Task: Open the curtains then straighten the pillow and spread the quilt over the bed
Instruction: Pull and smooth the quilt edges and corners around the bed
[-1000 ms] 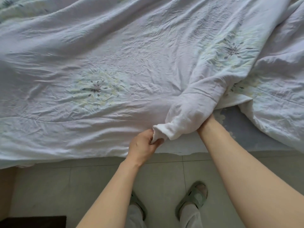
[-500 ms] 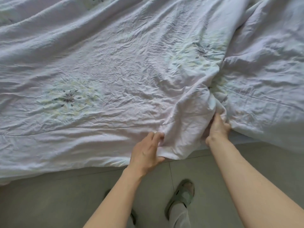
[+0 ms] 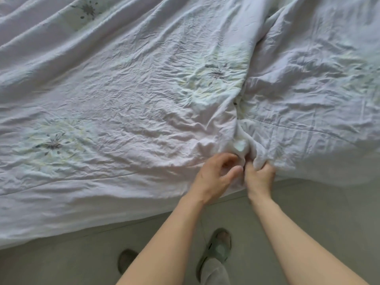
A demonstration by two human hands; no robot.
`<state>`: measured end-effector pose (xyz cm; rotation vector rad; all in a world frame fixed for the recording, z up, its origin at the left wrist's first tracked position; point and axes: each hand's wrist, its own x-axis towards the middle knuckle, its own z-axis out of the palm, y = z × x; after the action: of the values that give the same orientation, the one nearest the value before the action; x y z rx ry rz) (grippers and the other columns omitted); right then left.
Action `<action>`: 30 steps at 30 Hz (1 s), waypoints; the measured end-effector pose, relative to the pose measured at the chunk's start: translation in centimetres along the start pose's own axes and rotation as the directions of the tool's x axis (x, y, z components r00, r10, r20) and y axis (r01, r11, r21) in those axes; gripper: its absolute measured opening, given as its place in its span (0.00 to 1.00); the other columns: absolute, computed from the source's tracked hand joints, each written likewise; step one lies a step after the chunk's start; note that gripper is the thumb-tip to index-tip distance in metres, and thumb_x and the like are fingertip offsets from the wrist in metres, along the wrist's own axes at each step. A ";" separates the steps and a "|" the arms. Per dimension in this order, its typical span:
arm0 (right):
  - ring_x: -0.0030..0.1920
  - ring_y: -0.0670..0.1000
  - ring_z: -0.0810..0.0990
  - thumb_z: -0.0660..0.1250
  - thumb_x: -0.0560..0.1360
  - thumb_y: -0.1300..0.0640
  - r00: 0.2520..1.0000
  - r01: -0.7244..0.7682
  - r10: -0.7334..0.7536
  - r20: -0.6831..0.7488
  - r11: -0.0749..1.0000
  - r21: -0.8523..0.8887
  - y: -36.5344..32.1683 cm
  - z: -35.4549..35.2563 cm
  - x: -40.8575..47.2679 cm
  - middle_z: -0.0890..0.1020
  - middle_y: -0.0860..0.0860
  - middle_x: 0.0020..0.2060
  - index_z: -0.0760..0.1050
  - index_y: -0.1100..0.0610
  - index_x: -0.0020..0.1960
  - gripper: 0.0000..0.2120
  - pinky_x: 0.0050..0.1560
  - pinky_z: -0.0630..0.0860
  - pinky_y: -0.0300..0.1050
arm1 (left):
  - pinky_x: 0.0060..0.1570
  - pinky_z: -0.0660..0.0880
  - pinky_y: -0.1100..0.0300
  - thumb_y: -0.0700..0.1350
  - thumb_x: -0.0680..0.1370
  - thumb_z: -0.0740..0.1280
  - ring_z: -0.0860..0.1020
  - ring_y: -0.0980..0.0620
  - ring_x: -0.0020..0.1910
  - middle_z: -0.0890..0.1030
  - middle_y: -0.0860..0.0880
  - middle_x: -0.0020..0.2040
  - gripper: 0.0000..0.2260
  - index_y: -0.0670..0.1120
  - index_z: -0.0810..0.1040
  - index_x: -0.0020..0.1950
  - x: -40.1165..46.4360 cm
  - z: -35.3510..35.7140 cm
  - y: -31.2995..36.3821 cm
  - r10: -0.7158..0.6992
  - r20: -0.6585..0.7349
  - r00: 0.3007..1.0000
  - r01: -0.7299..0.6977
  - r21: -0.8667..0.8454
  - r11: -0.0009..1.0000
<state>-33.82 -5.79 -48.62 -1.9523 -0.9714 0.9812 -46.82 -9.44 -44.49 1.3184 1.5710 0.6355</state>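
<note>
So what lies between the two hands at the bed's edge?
In the head view, a bunched fold of the white floral-print quilt sits between the left hand and right hand; both grip it.

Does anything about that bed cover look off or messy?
Yes. The quilt is creased all over, and a deep fold bunches it near the bed's edge, where the left hand and right hand meet. No tear or stain shows.
</note>
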 end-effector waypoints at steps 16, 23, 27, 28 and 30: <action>0.60 0.57 0.79 0.68 0.67 0.34 0.631 -0.766 0.427 0.648 0.476 0.432 -3.9 0.5 5.1 0.81 0.56 0.60 0.75 0.56 0.66 0.36 0.62 0.75 0.57 | 0.37 0.74 0.47 0.42 0.68 0.57 0.68 0.45 0.28 0.70 0.44 0.30 0.07 0.42 0.74 0.36 3.2 0.5 0.8 -0.736 0.055 0.675 0.370 -0.888 0.273; 0.58 0.59 0.80 0.62 0.77 0.58 0.732 -0.671 0.583 0.352 0.529 0.520 -6.0 -1.1 10.4 0.80 0.61 0.59 0.77 0.61 0.56 0.11 0.60 0.77 0.56 | 0.47 0.76 0.54 0.46 0.70 0.65 0.78 0.45 0.45 0.81 0.46 0.50 0.16 0.47 0.77 0.57 2.6 0.6 2.6 -0.492 0.060 0.868 0.491 -0.245 0.836; 0.39 0.52 0.73 0.58 0.78 0.60 0.842 -0.345 0.484 -0.239 0.823 0.450 -5.3 -10.6 15.4 0.73 0.51 0.39 0.70 0.50 0.42 0.08 0.44 0.70 0.43 | 0.62 0.72 0.58 0.64 0.62 0.74 0.73 0.51 0.65 0.70 0.54 0.70 0.48 0.53 0.56 0.76 2.6 2.8 3.7 -0.418 0.240 0.876 0.398 0.131 0.908; 0.37 0.50 0.71 0.57 0.77 0.59 0.820 -0.293 0.448 -0.356 0.863 0.411 -4.7 -12.9 16.1 0.72 0.50 0.40 0.68 0.50 0.43 0.06 0.43 0.68 0.40 | 0.64 0.70 0.58 0.68 0.60 0.75 0.71 0.51 0.68 0.69 0.54 0.72 0.52 0.53 0.55 0.77 2.9 3.2 3.6 -0.435 0.237 0.869 0.405 0.167 0.899; 0.41 0.49 0.73 0.54 0.74 0.62 0.701 -0.175 0.425 -0.573 0.881 0.439 -3.4 -16.2 17.3 0.74 0.51 0.44 0.68 0.52 0.43 0.07 0.36 0.66 0.30 | 0.63 0.72 0.55 0.72 0.58 0.73 0.73 0.51 0.67 0.71 0.55 0.70 0.51 0.52 0.58 0.74 3.6 3.9 3.9 -0.449 0.208 0.869 0.386 0.284 0.878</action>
<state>-13.66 6.15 -43.85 -1.9476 -0.0472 0.4963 -41.46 -5.61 -43.94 1.1153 1.6665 -0.0059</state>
